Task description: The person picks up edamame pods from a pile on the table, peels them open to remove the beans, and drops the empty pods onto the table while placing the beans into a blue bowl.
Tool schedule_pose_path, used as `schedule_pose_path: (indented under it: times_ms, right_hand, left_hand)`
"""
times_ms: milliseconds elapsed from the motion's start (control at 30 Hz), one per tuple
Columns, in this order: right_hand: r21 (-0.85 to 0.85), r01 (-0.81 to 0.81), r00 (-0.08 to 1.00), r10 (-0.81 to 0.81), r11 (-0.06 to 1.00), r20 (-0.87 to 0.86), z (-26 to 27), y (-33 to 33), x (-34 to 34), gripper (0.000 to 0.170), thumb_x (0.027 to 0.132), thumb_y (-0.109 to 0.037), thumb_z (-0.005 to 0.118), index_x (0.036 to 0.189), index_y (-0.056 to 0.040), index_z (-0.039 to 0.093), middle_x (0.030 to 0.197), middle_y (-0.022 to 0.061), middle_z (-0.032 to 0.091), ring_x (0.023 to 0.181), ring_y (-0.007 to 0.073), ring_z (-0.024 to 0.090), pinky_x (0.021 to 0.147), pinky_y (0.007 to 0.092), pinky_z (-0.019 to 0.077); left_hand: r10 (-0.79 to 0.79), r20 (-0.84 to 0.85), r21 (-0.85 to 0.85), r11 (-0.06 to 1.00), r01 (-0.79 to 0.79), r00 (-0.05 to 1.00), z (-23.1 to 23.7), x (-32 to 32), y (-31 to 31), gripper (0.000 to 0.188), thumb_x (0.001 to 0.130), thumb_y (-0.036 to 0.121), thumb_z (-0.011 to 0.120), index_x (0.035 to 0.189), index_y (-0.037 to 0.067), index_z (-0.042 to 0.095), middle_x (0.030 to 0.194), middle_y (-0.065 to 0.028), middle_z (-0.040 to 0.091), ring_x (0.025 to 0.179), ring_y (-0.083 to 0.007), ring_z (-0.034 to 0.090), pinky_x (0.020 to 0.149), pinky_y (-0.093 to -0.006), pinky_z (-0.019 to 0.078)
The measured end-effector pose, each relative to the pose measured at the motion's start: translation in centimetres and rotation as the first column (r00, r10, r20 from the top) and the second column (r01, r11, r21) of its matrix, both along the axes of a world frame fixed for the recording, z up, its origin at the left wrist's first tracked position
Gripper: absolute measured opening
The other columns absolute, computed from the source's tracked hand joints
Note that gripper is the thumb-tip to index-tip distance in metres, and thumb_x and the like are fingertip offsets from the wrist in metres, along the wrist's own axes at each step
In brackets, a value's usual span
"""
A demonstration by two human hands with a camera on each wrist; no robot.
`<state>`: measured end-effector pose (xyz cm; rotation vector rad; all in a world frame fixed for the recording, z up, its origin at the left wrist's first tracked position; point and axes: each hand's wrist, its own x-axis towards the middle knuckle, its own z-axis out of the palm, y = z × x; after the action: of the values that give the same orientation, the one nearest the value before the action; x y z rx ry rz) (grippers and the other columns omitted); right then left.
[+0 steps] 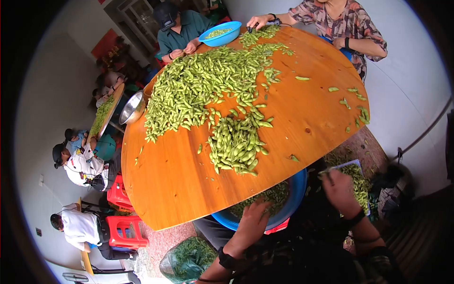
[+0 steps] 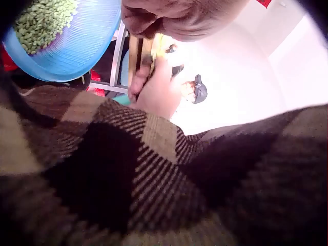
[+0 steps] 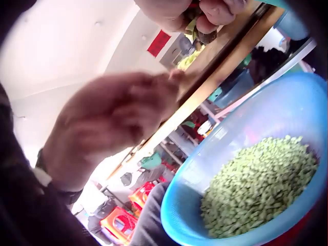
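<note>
My left hand [image 1: 253, 222] is just beyond the table edge, over a blue basin [image 1: 301, 191] of shelled green beans [image 3: 261, 184]. Its fingers look loosely bent and blurred, with nothing showing between them. Off to the right, my right hand [image 1: 341, 189] is raised near a white tray [image 1: 352, 163] of green pods or husks. In the right wrist view its fingertips pinch a green pod [image 3: 190, 26], mostly hidden by the fingers. A small heap of green soybean pods [image 1: 236, 144] lies on the wooden table [image 1: 302, 109] near its front edge.
A large pile of pods [image 1: 198, 85] covers the table's far left. Behind it stand another blue basin [image 1: 222, 38] and a metal bowl [image 1: 132, 108]. Two people sit across the table. Red stools [image 1: 125, 232] and a green net bag [image 1: 187, 260] are at left.
</note>
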<state>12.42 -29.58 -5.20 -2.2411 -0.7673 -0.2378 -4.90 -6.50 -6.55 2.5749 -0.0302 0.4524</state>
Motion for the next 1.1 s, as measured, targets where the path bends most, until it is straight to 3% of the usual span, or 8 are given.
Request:
schedule_pose_path:
  times_ms: [33, 67, 133, 233, 500, 600, 733, 1100]
  right_hand:
    - [-0.092, 0.017, 1.000, -0.015, 0.996, 0.017, -1.7, -2.6, 1.2, 0.015, 0.087, -0.016, 0.064, 0.081, -0.0040, 0.056, 0.070, 0.0201, 0.058, 0.063, 0.0412, 0.058, 0.055, 0.0482, 0.0452]
    - [-0.218, 0.073, 0.997, -0.074, 0.973, 0.001, -3.7, -5.2, 2.0, 0.015, 0.089, -0.018, 0.063, 0.086, -0.0038, 0.058, 0.071, 0.0204, 0.060, 0.066, 0.0412, 0.060, 0.056, 0.0495, 0.0452]
    - [-0.371, 0.143, 0.973, -0.198, 0.918, -0.114, -6.1, -8.8, 2.5, 0.026, 0.089, -0.022, 0.063, 0.106, -0.0034, 0.059, 0.071, 0.0193, 0.062, 0.068, 0.0405, 0.062, 0.059, 0.0509, 0.0459]
    - [-0.515, 0.167, 0.922, -0.318, 0.840, -0.220, -8.2, -11.8, 1.6, 0.033, 0.088, -0.021, 0.063, 0.113, -0.0015, 0.054, 0.078, 0.0222, 0.063, 0.073, 0.0427, 0.062, 0.062, 0.0522, 0.0461]
    - [-0.163, 0.058, 0.949, -0.105, 0.985, -0.298, -10.4, -11.0, 1.0, 0.015, 0.092, -0.009, 0.051, 0.102, 0.0022, 0.052, 0.086, 0.0254, 0.058, 0.083, 0.0466, 0.057, 0.068, 0.0524, 0.0449]
    - [-0.177, 0.032, 0.911, -0.102, 0.984, -0.399, -10.1, -10.1, 1.6, 0.012, 0.092, -0.008, 0.050, 0.096, 0.0025, 0.053, 0.087, 0.0255, 0.058, 0.082, 0.0466, 0.056, 0.067, 0.0522, 0.0438]
    - [-0.181, 0.044, 0.896, -0.119, 0.982, -0.427, -9.9, -9.5, 2.7, 0.010, 0.091, -0.007, 0.051, 0.092, 0.0033, 0.050, 0.083, 0.0265, 0.056, 0.080, 0.0462, 0.056, 0.066, 0.0524, 0.0426]
    - [-0.009, -0.217, 0.885, 0.193, 0.976, -0.423, -3.5, -7.3, 3.3, 0.018, 0.087, -0.004, 0.052, 0.104, 0.0028, 0.053, 0.080, 0.0262, 0.059, 0.076, 0.0455, 0.059, 0.064, 0.0504, 0.0449]
  left_hand:
    - [0.075, -0.113, 0.129, 0.990, -0.060, 0.991, 1.6, -0.3, -0.4, 0.034, 0.086, 0.003, 0.058, 0.120, 0.007, 0.059, 0.106, -0.0180, 0.062, 0.103, -0.0393, 0.059, 0.078, -0.0419, 0.0496]
    - [0.076, -0.115, 0.126, 0.990, -0.062, 0.990, 2.3, -0.4, -0.2, 0.034, 0.086, 0.003, 0.058, 0.120, 0.007, 0.059, 0.106, -0.0180, 0.062, 0.103, -0.0393, 0.059, 0.078, -0.0419, 0.0496]
    - [0.048, -0.390, -0.291, 0.941, -0.173, 0.920, 3.4, -0.2, 0.2, 0.033, 0.084, 0.004, 0.061, 0.117, 0.003, 0.061, 0.117, -0.0198, 0.056, 0.109, -0.0400, 0.052, 0.087, -0.0427, 0.0476]
    - [0.194, -0.016, 0.116, 0.975, -0.190, 0.981, 7.3, 2.6, 0.1, 0.034, 0.082, 0.003, 0.063, 0.116, 0.004, 0.063, 0.112, -0.0177, 0.056, 0.100, -0.0373, 0.053, 0.085, -0.0416, 0.0481]
    - [0.311, 0.187, 0.214, 0.913, -0.347, 0.932, 7.0, 11.8, 7.6, 0.032, 0.079, -0.002, 0.061, 0.110, 0.004, 0.067, 0.095, -0.0147, 0.058, 0.086, -0.0335, 0.057, 0.075, -0.0411, 0.0507]
    - [0.466, 0.244, 0.437, 0.730, -0.526, 0.850, 8.5, 13.3, 7.3, 0.032, 0.082, 0.002, 0.064, 0.114, 0.004, 0.065, 0.101, -0.0133, 0.057, 0.092, -0.0329, 0.056, 0.077, -0.0404, 0.0505]
    - [0.284, 0.116, 0.289, 0.907, -0.306, 0.952, 9.3, 13.2, 4.2, 0.028, 0.082, 0.003, 0.065, 0.110, 0.004, 0.067, 0.104, -0.0112, 0.057, 0.093, -0.0325, 0.056, 0.081, -0.0408, 0.0505]
    - [0.265, 0.120, 0.208, 0.936, -0.285, 0.957, 7.5, 15.0, 8.0, 0.006, 0.084, 0.007, 0.065, 0.090, 0.007, 0.063, 0.098, -0.0123, 0.063, 0.087, -0.0341, 0.062, 0.073, -0.0416, 0.0516]
